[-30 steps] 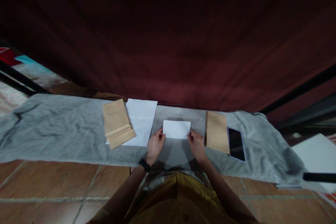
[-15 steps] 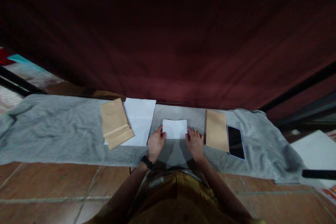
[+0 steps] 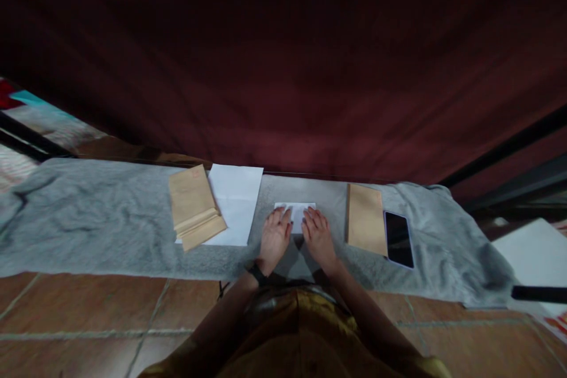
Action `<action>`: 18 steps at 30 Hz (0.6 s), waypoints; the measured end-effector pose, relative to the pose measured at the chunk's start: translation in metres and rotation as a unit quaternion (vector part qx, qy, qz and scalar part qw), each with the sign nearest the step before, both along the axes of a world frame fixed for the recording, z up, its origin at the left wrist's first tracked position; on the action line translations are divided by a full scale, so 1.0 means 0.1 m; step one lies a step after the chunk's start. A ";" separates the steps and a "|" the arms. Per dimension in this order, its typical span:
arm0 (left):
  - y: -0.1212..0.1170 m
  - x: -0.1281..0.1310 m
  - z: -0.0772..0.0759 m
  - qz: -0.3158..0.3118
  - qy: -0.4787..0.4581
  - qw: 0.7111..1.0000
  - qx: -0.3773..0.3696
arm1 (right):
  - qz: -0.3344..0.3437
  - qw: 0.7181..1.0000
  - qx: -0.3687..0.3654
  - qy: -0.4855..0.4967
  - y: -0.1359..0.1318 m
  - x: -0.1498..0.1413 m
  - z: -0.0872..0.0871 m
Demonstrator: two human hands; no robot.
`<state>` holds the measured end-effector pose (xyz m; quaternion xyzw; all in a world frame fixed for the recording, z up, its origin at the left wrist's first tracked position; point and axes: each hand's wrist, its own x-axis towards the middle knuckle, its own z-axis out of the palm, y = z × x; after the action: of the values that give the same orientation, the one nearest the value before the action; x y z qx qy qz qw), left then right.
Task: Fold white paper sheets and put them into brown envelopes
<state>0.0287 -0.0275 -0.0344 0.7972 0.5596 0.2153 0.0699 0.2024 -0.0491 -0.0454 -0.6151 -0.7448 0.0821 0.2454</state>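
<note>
Grey blanket: two hands on one small paper.

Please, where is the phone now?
In the head view, the phone lies on the gray cloth at the person's right, just right of the brown envelope.

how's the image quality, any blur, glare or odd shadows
Head view: dim overall, the red cloth fading almost to black at the top; head view: fine detail soft, left hand and right hand included; head view: dark shadows between the forearms on the grey blanket; head view: pale sheen on the floor tiles, lower left.
</note>
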 end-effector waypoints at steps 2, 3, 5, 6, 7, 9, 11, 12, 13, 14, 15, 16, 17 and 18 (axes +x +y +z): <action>0.03 0.11 -0.05 -0.050 0.017 0.998 -0.024 | 0.036 0.999 -0.008 0.001 0.05 -0.07 -0.01; 0.05 0.16 -0.09 -0.063 0.027 0.997 -0.031 | 0.044 0.999 -0.009 0.000 0.07 -0.09 -0.02; 0.07 0.22 -0.15 -0.069 0.043 0.996 -0.034 | 0.046 0.999 -0.003 -0.006 0.09 -0.11 -0.06; 0.08 0.23 -0.17 -0.065 0.047 0.996 -0.031 | 0.045 0.999 0.001 -0.009 0.10 -0.10 -0.08; 0.08 0.23 -0.19 -0.061 0.049 0.997 -0.029 | 0.043 0.999 0.005 -0.012 0.11 -0.09 -0.10; 0.09 0.23 -0.20 -0.048 0.048 0.997 -0.028 | 0.039 0.999 0.011 -0.022 0.13 -0.04 -0.13; 0.09 0.21 -0.19 -0.034 0.047 0.998 -0.029 | 0.029 0.998 0.018 -0.043 0.16 0.01 -0.16; 0.09 0.20 -0.18 -0.025 0.049 0.998 -0.028 | 0.023 0.998 0.022 -0.057 0.17 0.03 -0.17; 0.09 0.19 -0.18 -0.014 0.052 0.998 -0.025 | 0.016 0.997 0.025 -0.072 0.19 0.05 -0.18; 0.10 0.18 -0.17 -0.002 0.057 0.998 -0.022 | 0.009 0.996 0.029 -0.088 0.20 0.07 -0.19; 0.10 0.17 -0.17 0.011 0.062 0.998 -0.018 | 0.002 0.994 0.033 -0.103 0.21 0.09 -0.20; 0.10 0.15 -0.17 0.024 0.068 0.997 -0.014 | -0.005 0.993 0.036 -0.115 0.22 0.11 -0.20; 0.10 0.13 -0.17 0.035 0.074 0.997 -0.010 | -0.010 0.991 0.040 -0.126 0.22 0.12 -0.21; 0.10 0.11 -0.18 0.044 0.078 0.996 -0.006 | -0.014 0.990 0.043 -0.133 0.23 0.14 -0.22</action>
<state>0.0399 -0.0176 -0.0520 0.7856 0.5995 0.1513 0.0213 0.2166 -0.0265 -0.0673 -0.6195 -0.7652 -0.0358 0.1712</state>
